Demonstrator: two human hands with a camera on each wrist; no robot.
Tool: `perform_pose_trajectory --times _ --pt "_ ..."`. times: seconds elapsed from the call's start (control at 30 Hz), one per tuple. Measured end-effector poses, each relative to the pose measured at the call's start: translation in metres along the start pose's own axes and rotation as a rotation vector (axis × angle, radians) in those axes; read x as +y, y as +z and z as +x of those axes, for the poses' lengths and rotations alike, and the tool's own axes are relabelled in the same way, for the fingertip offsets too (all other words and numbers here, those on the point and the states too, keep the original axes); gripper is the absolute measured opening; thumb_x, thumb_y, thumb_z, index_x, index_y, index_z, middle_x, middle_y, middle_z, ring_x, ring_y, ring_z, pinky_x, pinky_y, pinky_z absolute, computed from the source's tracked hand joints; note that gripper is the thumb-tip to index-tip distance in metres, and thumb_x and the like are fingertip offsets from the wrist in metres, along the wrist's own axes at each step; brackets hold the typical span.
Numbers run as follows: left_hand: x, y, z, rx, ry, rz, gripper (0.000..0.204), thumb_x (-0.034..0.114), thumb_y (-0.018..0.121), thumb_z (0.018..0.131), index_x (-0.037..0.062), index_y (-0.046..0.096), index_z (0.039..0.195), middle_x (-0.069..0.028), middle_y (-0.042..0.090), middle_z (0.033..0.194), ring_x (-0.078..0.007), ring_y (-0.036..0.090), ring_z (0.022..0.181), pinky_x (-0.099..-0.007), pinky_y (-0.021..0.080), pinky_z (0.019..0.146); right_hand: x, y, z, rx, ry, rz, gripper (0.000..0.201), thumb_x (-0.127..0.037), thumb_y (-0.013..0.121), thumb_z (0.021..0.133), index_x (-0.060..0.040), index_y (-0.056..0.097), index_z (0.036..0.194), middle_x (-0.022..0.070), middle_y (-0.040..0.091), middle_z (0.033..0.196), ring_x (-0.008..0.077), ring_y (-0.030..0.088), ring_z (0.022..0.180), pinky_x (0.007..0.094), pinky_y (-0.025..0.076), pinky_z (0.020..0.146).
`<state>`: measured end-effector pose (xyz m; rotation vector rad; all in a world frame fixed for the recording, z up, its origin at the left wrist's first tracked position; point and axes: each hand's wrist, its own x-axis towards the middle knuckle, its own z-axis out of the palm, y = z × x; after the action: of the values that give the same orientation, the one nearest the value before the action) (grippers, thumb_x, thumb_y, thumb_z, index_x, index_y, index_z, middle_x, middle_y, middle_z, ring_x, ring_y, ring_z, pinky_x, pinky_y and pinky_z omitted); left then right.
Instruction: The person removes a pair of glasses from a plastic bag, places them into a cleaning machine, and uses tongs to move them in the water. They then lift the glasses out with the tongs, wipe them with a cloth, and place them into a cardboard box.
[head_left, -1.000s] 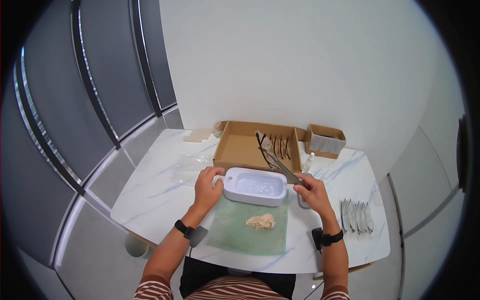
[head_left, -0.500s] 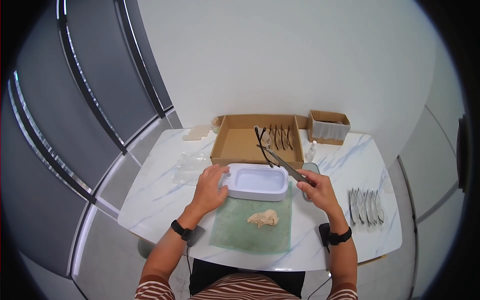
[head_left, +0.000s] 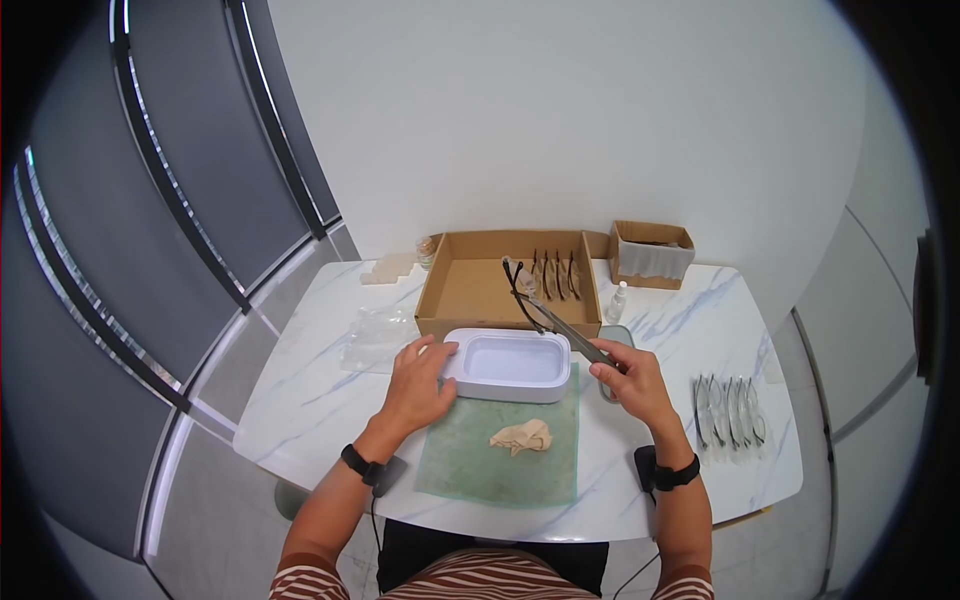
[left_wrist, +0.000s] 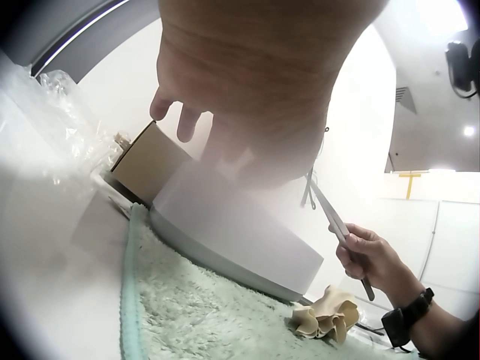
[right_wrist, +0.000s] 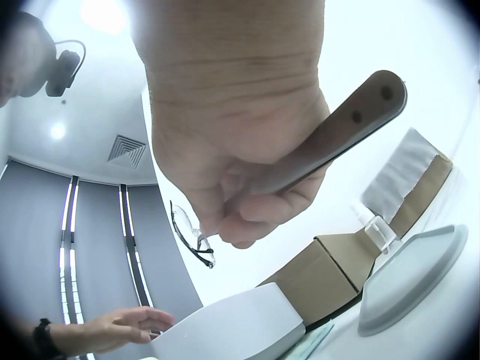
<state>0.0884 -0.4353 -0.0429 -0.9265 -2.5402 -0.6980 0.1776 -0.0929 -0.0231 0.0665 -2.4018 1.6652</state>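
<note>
My right hand (head_left: 635, 380) pinches long metal tweezers (head_left: 575, 338). At the tweezers' far end hangs a pair of dark-framed eyeglasses (head_left: 522, 290), raised above the back edge of a white, tub-shaped cleaner (head_left: 500, 392). A rounded basin with smooth liquid is set into the cleaner's top. My left hand (head_left: 415, 385) lies at its left end, fingers at the top corner and thumb by the front side. Relaxed, extended fingers show on that hand in the right wrist view. A crumpled beige cloth (head_left: 522, 436) lies in front on a green towel (head_left: 470, 470).
Behind the cleaner stands a cardboard tray (head_left: 470, 285) with several eyeglasses (head_left: 562, 275). More glasses (head_left: 730, 415) line the table's right side. A spray bottle (head_left: 617, 300), a small box (head_left: 650, 262) and a grey-green tray (right_wrist: 412, 281) are right; plastic bags (head_left: 375, 345) lie left.
The rippling liquid in the cleaner has become smooth. My left hand has come in closer over the cleaner's left end. The tweezers still hold the eyeglasses, and the head view has shifted.
</note>
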Motion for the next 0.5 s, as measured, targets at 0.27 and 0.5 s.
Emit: perform_pose_trajectory --times 0.27,0.5 --pt "0.0005 0.0001 -0.0006 -0.021 -0.013 0.034 0.052 0.013 0.066 0.079 0.0068 0.058 0.13 -0.012 0.064 0.127 -0.0392 0.048 0.133 -0.0508 0.037 0.11 -0.0016 0.0 -0.0004 0.014 -0.004 -0.012 0.034 -0.011 0.073 0.091 -0.0052 0.07 0.124 -0.002 0.056 0.064 0.0065 0.047 0.052 0.0258 0.039 0.051" --pt "0.0012 -0.0021 0.0053 -0.053 0.01 0.104 0.047 0.017 0.068 0.08 0.0042 0.06 0.125 -0.0131 0.064 0.123 -0.0386 0.049 0.13 -0.0507 0.034 0.112 -0.0036 -0.0002 -0.0008 0.008 0.002 -0.013 0.033 -0.01 0.073 0.091 -0.0047 0.07 0.124 -0.0026 0.053 0.064 0.006 0.046 0.052 0.0257 0.039 0.05"
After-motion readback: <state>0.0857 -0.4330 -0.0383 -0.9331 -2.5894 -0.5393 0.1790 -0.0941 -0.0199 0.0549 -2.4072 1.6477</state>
